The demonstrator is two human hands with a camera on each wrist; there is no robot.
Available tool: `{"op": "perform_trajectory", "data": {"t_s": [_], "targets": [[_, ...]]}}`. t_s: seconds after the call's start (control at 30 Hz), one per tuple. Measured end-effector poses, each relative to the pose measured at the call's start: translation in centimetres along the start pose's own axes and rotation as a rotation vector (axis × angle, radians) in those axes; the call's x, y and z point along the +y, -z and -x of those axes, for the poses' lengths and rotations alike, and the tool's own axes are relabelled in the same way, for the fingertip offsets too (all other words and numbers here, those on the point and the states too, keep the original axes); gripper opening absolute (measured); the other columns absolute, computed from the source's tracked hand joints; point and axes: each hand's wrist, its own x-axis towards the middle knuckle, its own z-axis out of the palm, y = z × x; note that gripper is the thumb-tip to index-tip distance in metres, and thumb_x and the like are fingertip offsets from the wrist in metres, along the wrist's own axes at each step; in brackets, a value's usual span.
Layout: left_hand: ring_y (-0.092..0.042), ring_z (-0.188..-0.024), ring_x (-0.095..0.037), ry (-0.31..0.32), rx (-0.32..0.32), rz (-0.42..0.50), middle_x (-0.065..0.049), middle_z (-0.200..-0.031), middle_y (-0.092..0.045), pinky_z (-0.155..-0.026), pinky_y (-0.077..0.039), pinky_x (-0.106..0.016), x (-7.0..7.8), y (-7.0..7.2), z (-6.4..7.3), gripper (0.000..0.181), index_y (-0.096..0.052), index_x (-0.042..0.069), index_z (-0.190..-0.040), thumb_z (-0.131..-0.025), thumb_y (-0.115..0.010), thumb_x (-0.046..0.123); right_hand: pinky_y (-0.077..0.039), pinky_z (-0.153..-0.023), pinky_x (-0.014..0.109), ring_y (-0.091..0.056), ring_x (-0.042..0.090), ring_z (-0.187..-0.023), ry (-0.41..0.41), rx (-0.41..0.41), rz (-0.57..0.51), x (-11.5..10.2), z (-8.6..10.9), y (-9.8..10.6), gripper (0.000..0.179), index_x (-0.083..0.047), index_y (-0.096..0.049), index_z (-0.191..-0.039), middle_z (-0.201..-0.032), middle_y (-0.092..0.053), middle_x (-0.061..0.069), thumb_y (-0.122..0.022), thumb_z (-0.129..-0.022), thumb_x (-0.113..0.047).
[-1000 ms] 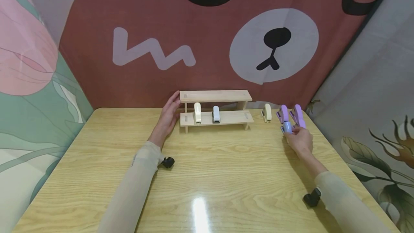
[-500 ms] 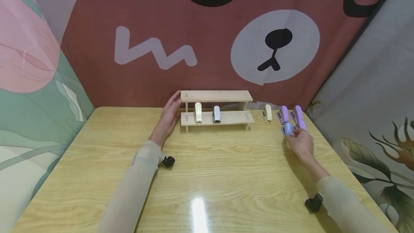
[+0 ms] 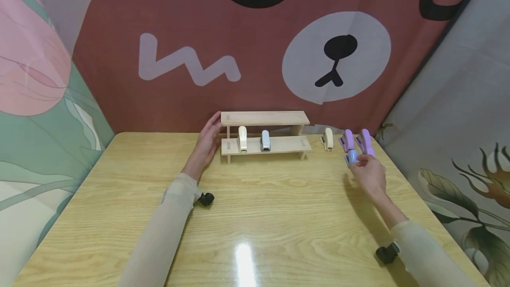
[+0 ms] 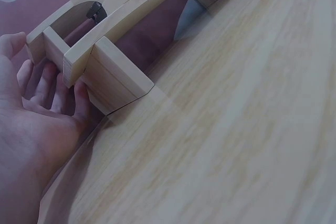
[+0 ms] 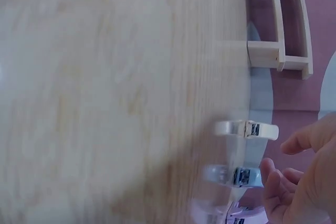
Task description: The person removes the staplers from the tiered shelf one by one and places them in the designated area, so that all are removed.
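Observation:
A two-tier wooden shelf (image 3: 271, 145) stands at the table's back, with a cream stapler (image 3: 242, 138) and a pale grey-blue stapler (image 3: 265, 141) on its lower tier. My left hand (image 3: 206, 145) touches the shelf's left end; the left wrist view shows loosely bent fingers (image 4: 58, 87) beside the end boards. At the right, my right hand (image 3: 369, 174) is over a light-blue stapler (image 3: 352, 157). In the right wrist view its thumb (image 5: 302, 139) and fingers stand apart, above that stapler's top. Beyond lie two purple staplers (image 3: 348, 140), and more purple shows behind my fingers.
Another cream stapler (image 3: 327, 139) stands on the table (image 3: 279, 216) between the shelf and the purple staplers. A brown printed curtain (image 3: 259, 87) hangs right behind the table, and a grey one (image 3: 458, 145) borders the right side.
My right hand has risen slightly off the light-blue stapler, and its shadow has spread to the left. The left hand and the shelf stay as they were.

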Motion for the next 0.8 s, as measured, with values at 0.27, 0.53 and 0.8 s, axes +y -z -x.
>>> {"op": "perform_trajectory", "data": {"t_s": [0.27,0.53,0.8], "targets": [[-0.038,-0.138,-0.031,0.004,0.002,0.001,0.000,-0.155,-0.043,-0.103,-0.034,-0.049,-0.1,0.1,0.0,0.054,-0.043,0.028,-0.157,-0.105,-0.059,0.027,-0.047,-0.073,0.037,-0.064,0.032,-0.089,0.055,-0.005,-0.071,-1.3,0.6,-0.2,0.034,0.005,-0.068,-0.118,-0.101,-0.071,0.020,-0.067,-0.091,-0.016],[-0.035,-0.140,-0.032,-0.006,-0.011,0.003,-0.001,-0.158,-0.039,-0.112,-0.027,-0.058,-0.1,0.3,0.0,0.055,-0.041,0.028,-0.158,-0.105,-0.058,0.027,-0.048,-0.067,0.025,-0.065,0.029,-0.085,0.105,-0.007,-0.111,-2.4,0.8,-1.4,0.028,0.006,-0.071,-0.112,-0.097,-0.071,0.020,-0.066,-0.090,-0.011],[-0.035,-0.140,-0.033,-0.011,-0.004,0.014,0.000,-0.157,-0.040,-0.113,-0.026,-0.060,-0.3,0.2,-0.2,0.055,-0.043,0.027,-0.157,-0.104,-0.060,0.027,-0.046,-0.073,0.034,-0.063,0.029,-0.085,0.116,-0.031,-0.101,-3.8,0.8,-2.6,0.030,0.005,-0.071,-0.113,-0.094,-0.071,0.018,-0.065,-0.090,-0.014]]}}
